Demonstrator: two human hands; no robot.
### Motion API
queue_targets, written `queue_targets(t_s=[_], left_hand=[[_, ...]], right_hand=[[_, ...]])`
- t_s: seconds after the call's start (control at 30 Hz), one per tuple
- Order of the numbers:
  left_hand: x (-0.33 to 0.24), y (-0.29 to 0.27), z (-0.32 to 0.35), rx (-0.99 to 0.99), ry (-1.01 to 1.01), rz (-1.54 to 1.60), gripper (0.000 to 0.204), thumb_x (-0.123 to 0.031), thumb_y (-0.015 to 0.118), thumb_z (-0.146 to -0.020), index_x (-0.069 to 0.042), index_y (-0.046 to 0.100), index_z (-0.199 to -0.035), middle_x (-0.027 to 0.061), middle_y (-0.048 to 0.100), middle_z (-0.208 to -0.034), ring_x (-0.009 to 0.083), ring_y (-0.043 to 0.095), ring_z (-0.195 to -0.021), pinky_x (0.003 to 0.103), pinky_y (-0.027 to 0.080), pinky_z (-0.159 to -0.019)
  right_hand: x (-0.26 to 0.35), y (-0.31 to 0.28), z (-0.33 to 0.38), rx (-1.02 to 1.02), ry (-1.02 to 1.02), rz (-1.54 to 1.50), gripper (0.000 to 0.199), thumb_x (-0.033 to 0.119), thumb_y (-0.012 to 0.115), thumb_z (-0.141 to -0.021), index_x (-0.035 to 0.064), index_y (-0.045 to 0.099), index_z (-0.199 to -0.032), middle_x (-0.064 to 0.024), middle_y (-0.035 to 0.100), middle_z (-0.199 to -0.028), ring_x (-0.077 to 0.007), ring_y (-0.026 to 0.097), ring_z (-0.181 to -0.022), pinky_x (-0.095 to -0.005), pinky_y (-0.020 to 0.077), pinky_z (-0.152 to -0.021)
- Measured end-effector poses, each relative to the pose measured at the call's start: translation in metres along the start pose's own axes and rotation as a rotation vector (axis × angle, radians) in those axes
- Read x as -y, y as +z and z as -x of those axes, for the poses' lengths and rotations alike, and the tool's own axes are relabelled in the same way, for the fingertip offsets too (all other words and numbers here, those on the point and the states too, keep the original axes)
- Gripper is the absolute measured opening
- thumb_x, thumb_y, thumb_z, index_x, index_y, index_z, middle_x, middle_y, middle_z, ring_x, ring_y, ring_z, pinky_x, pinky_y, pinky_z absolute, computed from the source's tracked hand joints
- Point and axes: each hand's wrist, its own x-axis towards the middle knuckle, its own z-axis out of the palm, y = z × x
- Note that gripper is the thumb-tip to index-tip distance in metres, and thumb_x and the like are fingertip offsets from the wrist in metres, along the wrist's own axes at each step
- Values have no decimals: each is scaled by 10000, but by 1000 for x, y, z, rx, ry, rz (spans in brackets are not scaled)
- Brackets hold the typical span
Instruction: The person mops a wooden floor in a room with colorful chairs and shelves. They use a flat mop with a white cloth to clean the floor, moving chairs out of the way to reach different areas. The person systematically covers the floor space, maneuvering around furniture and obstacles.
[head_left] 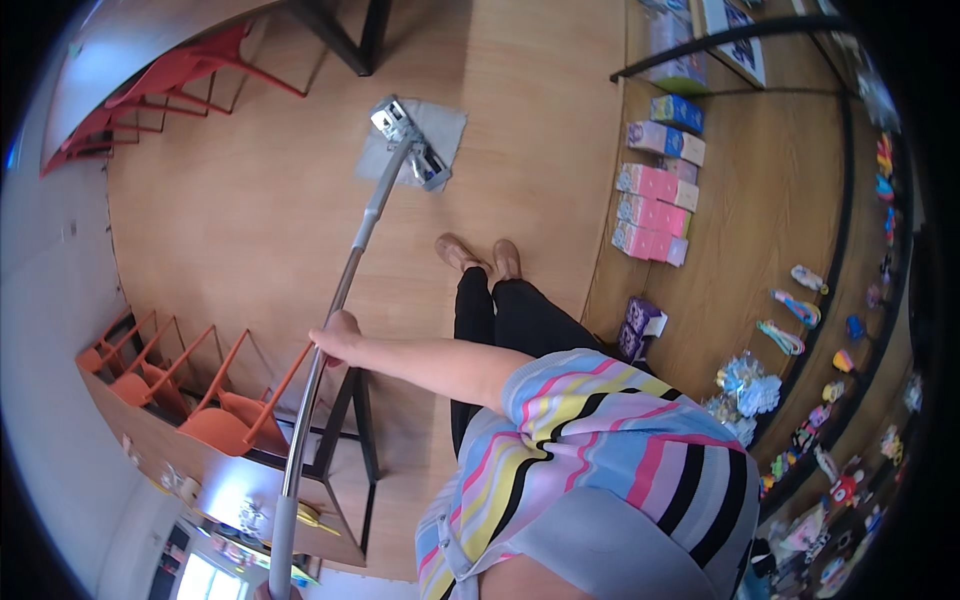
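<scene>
A flat mop runs across the left half of the view, its metal handle (342, 285) slanting from the lower edge up to the floor. My right hand (340, 336) is closed around the middle of the handle, with the arm stretched across my front. Only a sliver of my left hand (264, 592) shows at the lower edge, wrapped about the handle's grey grip (283, 535). At the far end, the silver mop head (428, 167) lies on a pale grey cloth (447, 126), spread on the wooden floor ahead of my feet.
Orange chairs (222, 430) and a table with black legs (352, 425) stand at the left. Red chairs (180, 75) sit under another table at the far left. On the right, a wooden shelf unit (745, 200) holds small boxes (650, 212) and several trinkets.
</scene>
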Motion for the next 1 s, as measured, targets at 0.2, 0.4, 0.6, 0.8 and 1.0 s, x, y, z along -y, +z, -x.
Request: queue_targets(t_s=[0.2, 0.4, 0.6, 0.8, 1.0], left_hand=[[-87, 36, -25, -235, 314, 180, 237, -1, 641, -565, -50, 617, -795, 148, 596, -657, 316, 593, -594, 373, 470, -560], [-212, 5, -29, -243, 663, 92, 308, -28, 681, -573, -74, 564, -854, 109, 584, -683, 315, 580, -595, 401, 446, -510], [-228, -41, -20, -319, 914, -32, 325, -9, 675, -572, -73, 563, -870, 100, 551, -651, 311, 557, -574, 404, 433, -489], [-207, -84, -34, -473, 1103, -306, 286, 4, 663, -597, -66, 545, -848, 88, 486, -625, 282, 530, -569, 398, 412, -481], [-207, -102, -36, -628, 1079, -394, 235, 1, 633, -665, -78, 577, -880, 68, 477, -626, 261, 504, -570, 369, 404, -514]], right_hand=[[29, -131, -27, -261, -168, -143, 241, 136, 590, -717, -34, 511, -565, -141, 564, -526, -235, 585, -421, -346, 472, -336], [49, -303, -13, -429, -275, -340, 229, 152, 546, -732, -48, 525, -624, -165, 591, -574, -240, 607, -463, -346, 503, -362], [-2, -335, 30, -424, -342, -611, 284, 199, 550, -745, -60, 522, -631, -160, 568, -557, -246, 594, -445, -353, 491, -330], [-58, -296, 74, -340, -325, -884, 313, 233, 524, -779, -51, 512, -647, -158, 570, -581, -241, 601, -453, -351, 514, -359], [-89, -261, 105, -279, -230, -1020, 377, 272, 499, -814, -19, 498, -574, -137, 558, -523, -208, 560, -396, -312, 496, -367]])
